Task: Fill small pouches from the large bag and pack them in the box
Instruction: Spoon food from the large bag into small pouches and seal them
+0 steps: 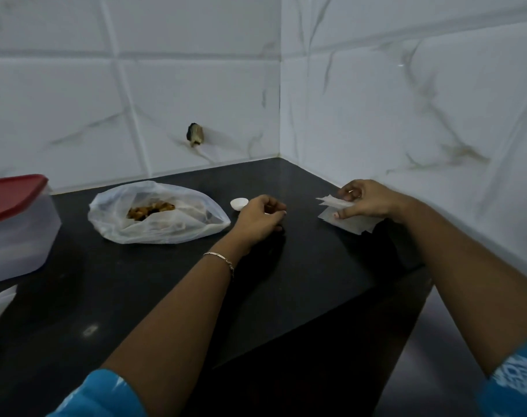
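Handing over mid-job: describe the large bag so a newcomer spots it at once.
On the black countertop, between the red-lidded clear box at the left edge and the left hand, lies the large bag. Unlike the flat white pouches under the right hand, it is crumpled, translucent and shows brown food inside.

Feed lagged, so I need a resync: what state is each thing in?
Box: lid on.
Bag: open, brown snack inside.
Pouches: flat, stacked.
Top pouch: pinched in right hand.
Left hand: curled on counter, contents unclear.
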A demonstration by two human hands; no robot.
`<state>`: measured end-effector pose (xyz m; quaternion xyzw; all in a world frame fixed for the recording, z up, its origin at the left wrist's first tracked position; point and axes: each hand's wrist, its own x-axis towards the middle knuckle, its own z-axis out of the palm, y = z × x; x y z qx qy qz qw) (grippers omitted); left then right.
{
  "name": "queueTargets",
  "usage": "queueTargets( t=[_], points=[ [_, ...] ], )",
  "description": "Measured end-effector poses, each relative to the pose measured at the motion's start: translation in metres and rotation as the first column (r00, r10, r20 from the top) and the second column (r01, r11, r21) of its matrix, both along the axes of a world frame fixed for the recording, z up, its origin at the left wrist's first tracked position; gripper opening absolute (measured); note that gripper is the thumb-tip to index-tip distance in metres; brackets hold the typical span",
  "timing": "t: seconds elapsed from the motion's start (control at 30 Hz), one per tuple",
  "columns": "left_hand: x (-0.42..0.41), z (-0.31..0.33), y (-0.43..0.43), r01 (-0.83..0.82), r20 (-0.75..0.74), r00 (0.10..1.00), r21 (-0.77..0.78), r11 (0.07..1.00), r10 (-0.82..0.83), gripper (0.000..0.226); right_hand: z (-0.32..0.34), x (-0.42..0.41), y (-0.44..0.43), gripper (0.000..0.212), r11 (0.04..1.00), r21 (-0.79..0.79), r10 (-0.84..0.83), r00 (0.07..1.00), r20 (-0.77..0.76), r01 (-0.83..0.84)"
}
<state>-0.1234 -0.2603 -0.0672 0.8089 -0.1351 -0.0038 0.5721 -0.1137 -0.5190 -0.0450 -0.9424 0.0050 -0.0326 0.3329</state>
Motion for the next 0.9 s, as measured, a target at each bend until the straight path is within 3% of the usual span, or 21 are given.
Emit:
queueTargets(
  t=[0.23,0.37,0.5,0.63,0.73,0.83,0.9],
  points=[
    [-0.003,0.001,0.007,0.022,-0.085,0.996,-0.125,0.992,-0.033,0.008,0.005,-0.003,-0.007,0.015,0.998,0.028,-0.064,0.991,0.114,0.061],
    [-0.011,0.002,0.01,0.016,-0.072,0.997,-0.205,0.979,-0.031,0.013,0.016,-0.008,-0.004,0.03,0.994,0.036,-0.11,0.967,0.229,0.104],
    [-0.021,0.007,0.015,-0.012,-0.002,1.0,-0.308,0.951,0.012,0.017,0.04,-0.02,0.018,0.018,0.983,0.179,-0.104,0.936,0.336,0.045],
    [-0.031,0.013,0.027,-0.111,0.007,0.992,-0.456,0.883,0.128,0.009,0.061,-0.032,0.063,0.024,0.967,0.224,0.049,0.954,0.295,-0.119],
    [-0.043,0.023,0.042,-0.163,-0.001,0.982,-0.524,0.836,0.191,0.027,0.07,-0.04,0.107,0.027,0.942,0.214,0.22,0.955,0.197,-0.261],
    [-0.055,0.037,0.066,-0.213,0.023,0.966,-0.491,0.845,0.257,0.04,0.074,-0.046,0.149,0.026,0.894,0.21,0.371,0.916,0.149,-0.397],
    [-0.059,0.044,0.09,-0.228,0.011,0.966,-0.44,0.869,0.259,0.028,0.074,-0.048,0.177,0.029,0.844,0.247,0.458,0.879,0.133,-0.477]
  ],
)
